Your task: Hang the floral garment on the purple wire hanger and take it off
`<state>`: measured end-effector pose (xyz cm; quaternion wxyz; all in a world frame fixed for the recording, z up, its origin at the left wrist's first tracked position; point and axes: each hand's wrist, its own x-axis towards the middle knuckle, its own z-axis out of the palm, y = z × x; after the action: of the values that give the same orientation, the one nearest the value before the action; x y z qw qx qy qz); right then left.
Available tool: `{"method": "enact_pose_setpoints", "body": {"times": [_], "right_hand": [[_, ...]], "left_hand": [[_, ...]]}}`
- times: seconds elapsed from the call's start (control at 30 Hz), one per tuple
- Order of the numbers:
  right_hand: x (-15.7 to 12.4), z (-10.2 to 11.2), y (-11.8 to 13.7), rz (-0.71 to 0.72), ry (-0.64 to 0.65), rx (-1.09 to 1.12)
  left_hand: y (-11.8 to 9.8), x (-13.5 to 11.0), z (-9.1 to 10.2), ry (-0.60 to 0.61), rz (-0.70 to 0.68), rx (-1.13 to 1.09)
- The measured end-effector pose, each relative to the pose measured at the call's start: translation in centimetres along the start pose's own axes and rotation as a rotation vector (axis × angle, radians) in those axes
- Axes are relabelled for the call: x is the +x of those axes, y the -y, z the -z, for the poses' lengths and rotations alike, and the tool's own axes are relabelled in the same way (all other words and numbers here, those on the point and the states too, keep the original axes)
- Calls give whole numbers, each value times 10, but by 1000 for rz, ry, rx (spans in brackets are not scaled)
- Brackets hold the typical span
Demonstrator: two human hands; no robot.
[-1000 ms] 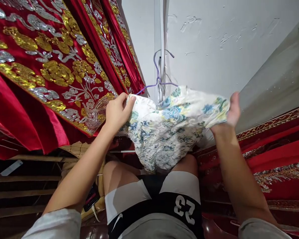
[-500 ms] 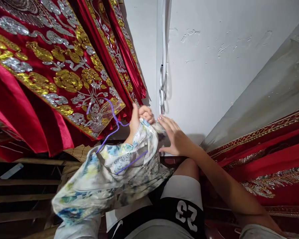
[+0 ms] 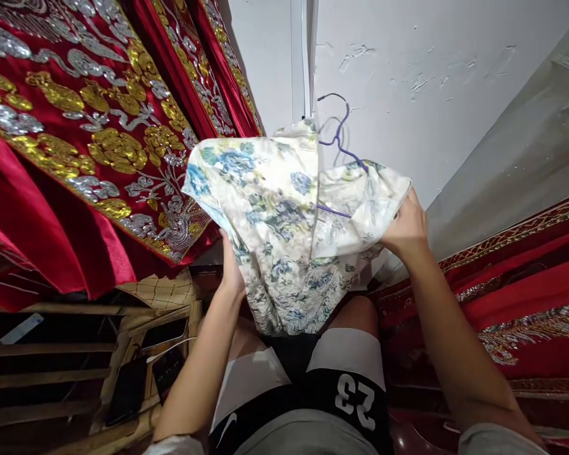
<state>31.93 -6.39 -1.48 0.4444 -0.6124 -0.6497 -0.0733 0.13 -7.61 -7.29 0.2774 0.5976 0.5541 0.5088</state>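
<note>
A white blouse with blue, green and grey flowers (image 3: 284, 221) hangs spread out in front of me, its lower part gathered. Inside it is a purple hanger (image 3: 339, 136), whose hook and one arm show above the neckline. My right hand (image 3: 408, 224) is closed on the blouse's right side, near the shoulder or sleeve edge. At the left side, my left hand (image 3: 231, 268) touches the cloth under the sleeve. Its thumb points up; the other fingers are hidden behind the blouse, so its grip cannot be made out.
Red garments with gold and silver sequins (image 3: 123, 151) hang at the left, and more red embroidered cloth (image 3: 526, 303) lies at the right. A white wall (image 3: 384, 95) stands ahead. Phones (image 3: 168, 373) and a white cable rest on a bamboo rack (image 3: 52, 376) at lower left.
The blouse has been raised and spread out, swinging from lower left to upright before me. The hanger's hook has moved from the left to the right. My hands have moved apart.
</note>
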Motion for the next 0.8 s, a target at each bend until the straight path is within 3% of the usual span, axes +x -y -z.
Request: {"method": "enact_pose_setpoints", "body": {"times": [0.1,0.2,0.3,0.37,0.4,0.47,0.53,0.67,0.8], "right_hand": [[7,2,18,86,95,27],[-9,4,32,280,183,118],[-48,-3,39,426,305,372],[-83,-19,41,339,394,600],[-103,-30,42,216,394,679],[-140,-56,43,-133,246,709],[-170,-82,45,-355,361,769],[-197,-114,51,-430,573,956],[-198,-120,53,-501,591,1019]], "left_hand": [[25,-26,-5,-138,144,-254],[49,-53,-13,-94,260,-356],[60,-75,-22,-9,339,-452],[60,-84,-30,34,360,-493],[59,-88,-34,51,366,-505],[56,-91,-40,56,381,-540],[53,-93,-43,42,400,-593],[52,-93,-46,14,428,-682],[60,-96,-54,-210,370,-661]]}}
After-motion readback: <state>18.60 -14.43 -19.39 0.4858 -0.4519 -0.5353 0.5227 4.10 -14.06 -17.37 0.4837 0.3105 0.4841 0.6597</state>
